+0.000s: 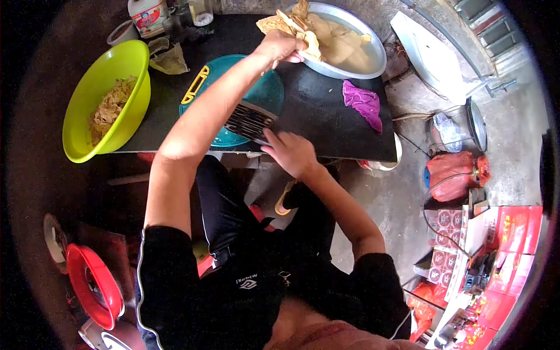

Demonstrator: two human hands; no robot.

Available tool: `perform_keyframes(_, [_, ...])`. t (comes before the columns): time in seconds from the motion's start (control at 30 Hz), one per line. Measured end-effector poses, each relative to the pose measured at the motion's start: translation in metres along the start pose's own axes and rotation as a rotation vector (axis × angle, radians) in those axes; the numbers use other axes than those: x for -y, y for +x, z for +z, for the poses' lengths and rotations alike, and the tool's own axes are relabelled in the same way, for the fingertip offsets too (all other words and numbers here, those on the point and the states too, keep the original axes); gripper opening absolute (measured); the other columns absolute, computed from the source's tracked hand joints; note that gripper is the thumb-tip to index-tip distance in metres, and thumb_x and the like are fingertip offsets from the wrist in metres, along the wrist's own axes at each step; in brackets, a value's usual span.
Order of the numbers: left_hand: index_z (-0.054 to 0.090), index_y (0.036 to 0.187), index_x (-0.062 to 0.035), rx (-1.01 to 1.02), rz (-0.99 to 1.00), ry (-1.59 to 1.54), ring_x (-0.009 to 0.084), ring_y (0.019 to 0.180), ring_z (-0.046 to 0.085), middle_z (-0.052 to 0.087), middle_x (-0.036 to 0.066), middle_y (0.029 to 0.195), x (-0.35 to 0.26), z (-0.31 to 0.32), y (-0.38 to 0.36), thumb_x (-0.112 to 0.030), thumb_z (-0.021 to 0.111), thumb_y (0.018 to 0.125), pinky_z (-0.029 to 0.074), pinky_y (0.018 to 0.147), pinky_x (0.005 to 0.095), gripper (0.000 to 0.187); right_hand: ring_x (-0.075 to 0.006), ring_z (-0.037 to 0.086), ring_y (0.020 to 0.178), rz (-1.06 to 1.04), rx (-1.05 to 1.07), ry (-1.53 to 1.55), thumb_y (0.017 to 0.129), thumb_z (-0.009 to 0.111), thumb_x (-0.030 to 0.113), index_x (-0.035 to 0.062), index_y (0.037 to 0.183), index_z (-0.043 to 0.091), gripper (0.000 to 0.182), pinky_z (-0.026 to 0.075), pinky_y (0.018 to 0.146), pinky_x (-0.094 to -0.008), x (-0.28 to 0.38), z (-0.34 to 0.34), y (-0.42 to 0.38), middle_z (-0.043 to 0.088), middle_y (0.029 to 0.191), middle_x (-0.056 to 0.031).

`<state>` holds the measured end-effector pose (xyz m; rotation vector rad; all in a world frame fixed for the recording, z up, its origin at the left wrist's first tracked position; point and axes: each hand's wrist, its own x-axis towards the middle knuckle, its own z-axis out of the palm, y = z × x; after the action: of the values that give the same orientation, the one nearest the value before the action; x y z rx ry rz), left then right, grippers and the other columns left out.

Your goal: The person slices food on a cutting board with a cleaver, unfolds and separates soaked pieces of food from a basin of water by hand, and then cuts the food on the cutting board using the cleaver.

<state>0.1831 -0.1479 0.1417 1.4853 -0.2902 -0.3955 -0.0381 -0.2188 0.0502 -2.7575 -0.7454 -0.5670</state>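
My left hand (281, 48) reaches to the near-left rim of a metal basin (373, 67) and grips a bunch of pale yellow, crinkled sheets (279, 24) that look like tofu skin. More tan sheets (338, 44) lie in the cloudy liquid in the basin. In my right hand (293, 153) is a cleaver (251, 122), its broad, dark-streaked blade over the near part of a round teal cutting board (265, 90). The board has a yellow handle (195, 84) at its left. My left forearm crosses above the board and hides part of it.
At the table's left edge stands a lime-green bowl (140, 64) with shredded tan pieces inside. A purple cloth (363, 105) lies on the black table (318, 116) at right. Behind are a white jug (149, 17) and a crumpled bag (170, 60).
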Motion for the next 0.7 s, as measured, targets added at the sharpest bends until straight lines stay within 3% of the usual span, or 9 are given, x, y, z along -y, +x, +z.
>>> perform_keyframes(0.07, [0.066, 0.083, 0.0067, -0.045, 0.051, 0.013, 0.0184, 0.061, 0.065, 0.067, 0.014, 0.075, 0.000, 0.006, -0.010, -0.006, 0.068, 0.076, 0.056, 0.053, 0.0264, 0.015, -0.0210, 0.058, 0.071, -0.107, -0.105, 0.006, 0.079, 0.065, 0.034, 0.0102, 0.111, 0.057, 0.041, 0.049, 0.059, -0.0330, 0.001, 0.017, 0.024, 0.054, 0.077, -0.0057])
perform_keyframes(0.17, [0.066, 0.086, 0.0019, -0.077, -0.024, -0.067, 0.0138, 0.065, 0.064, 0.066, 0.009, 0.079, 0.007, 0.007, -0.010, -0.013, 0.068, 0.077, 0.055, 0.057, 0.0233, 0.017, -0.0207, 0.058, 0.073, -0.089, -0.051, -0.009, 0.078, 0.065, 0.034, 0.0080, 0.109, 0.058, 0.041, 0.049, 0.062, -0.0326, -0.001, 0.026, 0.039, 0.055, 0.081, -0.0072])
perform_keyframes(0.27, [0.065, 0.087, 0.0022, -0.091, -0.051, -0.091, 0.0132, 0.062, 0.063, 0.066, 0.009, 0.078, 0.000, 0.009, -0.020, -0.013, 0.068, 0.078, 0.054, 0.055, 0.0218, 0.018, -0.0232, 0.059, 0.077, -0.111, -0.303, -0.006, 0.081, 0.064, 0.033, 0.0072, 0.109, 0.058, 0.039, 0.050, 0.064, -0.0345, -0.024, -0.013, 0.053, 0.057, 0.085, -0.0090])
perform_keyframes(0.33, [0.066, 0.085, 0.0030, -0.093, -0.020, -0.086, 0.0133, 0.059, 0.061, 0.065, 0.009, 0.075, -0.003, 0.016, -0.028, -0.009, 0.067, 0.076, 0.052, 0.053, 0.0221, 0.014, -0.0280, 0.059, 0.081, 0.222, -0.389, 0.138, 0.085, 0.061, 0.031, 0.0055, 0.113, 0.055, 0.038, 0.050, 0.068, -0.0366, -0.062, -0.033, 0.063, 0.057, 0.093, -0.0141])
perform_keyframes(0.4, [0.066, 0.078, 0.0043, -0.099, 0.063, -0.090, 0.0140, 0.054, 0.059, 0.064, 0.009, 0.069, -0.004, 0.025, -0.032, -0.001, 0.064, 0.073, 0.050, 0.050, 0.0239, 0.008, -0.0326, 0.059, 0.087, 0.479, -0.325, 0.172, 0.089, 0.056, 0.026, 0.0031, 0.116, 0.053, 0.035, 0.051, 0.072, -0.0389, -0.074, -0.091, 0.089, 0.055, 0.102, -0.0197])
perform_keyframes(0.5, [0.067, 0.081, 0.0024, -0.086, 0.145, 0.077, 0.0103, 0.055, 0.056, 0.063, 0.005, 0.066, 0.010, 0.035, -0.021, -0.007, 0.063, 0.076, 0.045, 0.051, 0.0230, 0.011, -0.0361, 0.059, 0.089, 0.387, -0.297, 0.241, 0.091, 0.052, 0.022, 0.0008, 0.118, 0.051, 0.034, 0.050, 0.075, -0.0405, -0.119, -0.081, 0.108, 0.052, 0.111, -0.0236])
perform_keyframes(0.57, [0.066, 0.081, 0.0032, -0.067, 0.186, 0.196, 0.0094, 0.056, 0.054, 0.063, 0.004, 0.067, 0.012, 0.035, -0.022, -0.008, 0.063, 0.079, 0.044, 0.054, 0.0232, 0.012, -0.0290, 0.059, 0.093, 0.344, -0.292, 0.349, 0.092, 0.051, 0.020, -0.0006, 0.115, 0.053, 0.031, 0.049, 0.078, -0.0361, -0.130, -0.083, 0.111, 0.056, 0.107, -0.0205])
perform_keyframes(0.7, [0.066, 0.082, 0.0037, -0.003, 0.173, -0.109, 0.0099, 0.060, 0.055, 0.063, 0.005, 0.069, 0.018, 0.036, -0.024, -0.007, 0.062, 0.080, 0.045, 0.056, 0.0229, 0.011, -0.0216, 0.062, 0.084, 0.451, -0.266, 0.495, 0.090, 0.054, 0.019, 0.0018, 0.106, 0.059, 0.023, 0.051, 0.074, -0.0325, -0.142, -0.081, 0.113, 0.062, 0.092, -0.0173])
